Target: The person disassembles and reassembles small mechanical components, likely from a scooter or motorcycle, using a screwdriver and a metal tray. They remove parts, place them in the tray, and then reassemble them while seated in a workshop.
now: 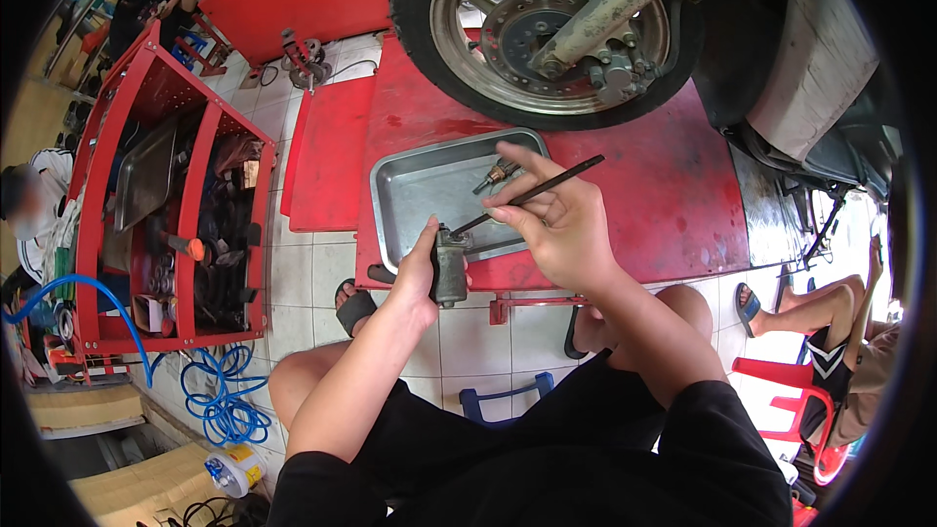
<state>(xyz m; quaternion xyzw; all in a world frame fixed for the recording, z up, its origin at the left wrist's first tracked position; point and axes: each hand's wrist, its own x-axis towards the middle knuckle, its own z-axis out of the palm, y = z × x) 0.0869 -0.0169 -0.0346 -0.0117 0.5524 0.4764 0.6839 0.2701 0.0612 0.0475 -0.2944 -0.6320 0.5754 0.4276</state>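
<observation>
Cylindrical part is dull grey metal, kinda grimy, with a matt, worn skin. The thin rod looks dark and matt, can't tell if it's metal. Tray's bare silvery metal, smooth with a soft sheen. The surface is red and fairly glossy, smeared in spots. Tyre is matt black rubber; the fork leg is rough, finish all patchy and worn, and the brake disc is dull metal. Cart looks like red-painted metal, hose is shiny blue plastic, floor tiles are smooth and glossy, and the sleeve is plain matt black cloth.
</observation>
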